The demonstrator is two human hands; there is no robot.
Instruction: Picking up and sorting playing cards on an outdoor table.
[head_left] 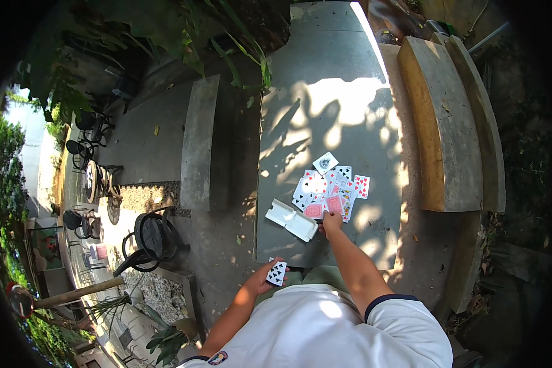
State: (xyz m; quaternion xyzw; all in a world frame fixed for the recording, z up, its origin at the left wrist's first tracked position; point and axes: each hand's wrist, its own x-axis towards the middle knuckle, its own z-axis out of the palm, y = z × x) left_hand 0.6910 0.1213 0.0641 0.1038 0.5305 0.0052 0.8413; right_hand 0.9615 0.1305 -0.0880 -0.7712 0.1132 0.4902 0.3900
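My left hand [259, 281], low beside the table's near edge, is closed round a small stack of playing cards [277, 273]. The top card faces up and shows black clubs. Over the table, the fingers of my right hand [332, 223] pinch a red-backed playing card [335, 204] at the near edge of a loose spread of cards [316, 182]. Most of that spread lies face up and overlaps. Another red-backed card [313, 211] lies left of my right fingers. Next to it is an opened white card case [291, 220], its two halves laid flat.
The long grey table [362, 153] reaches away from me, dappled with sunlight. Concrete benches flank it, one on the left [199, 141] and one on the right [444, 129]. Leaves [227, 37] overhang the far left. A black metal chair [153, 236] stands at the left.
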